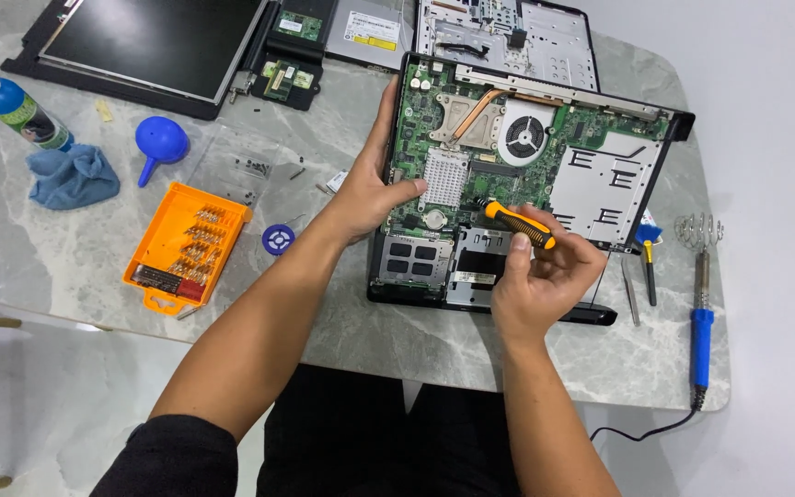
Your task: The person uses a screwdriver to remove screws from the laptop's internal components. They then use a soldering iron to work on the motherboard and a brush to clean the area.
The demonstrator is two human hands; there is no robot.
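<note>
Right grip around screwdriver, tip on motherboard.

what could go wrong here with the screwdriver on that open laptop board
The screwdriver in the right hand has its tip down on the bare green motherboard; a slip could scratch traces or parts. The left hand grips only the laptop base's left edge, so it might shift. Loose tiny screws on the table could scatter.

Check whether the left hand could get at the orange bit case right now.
Probably yes, once freed. The left hand grips the open laptop base at its left edge; the orange bit case lies open just left of that forearm, with only bare marble table between them.
</note>
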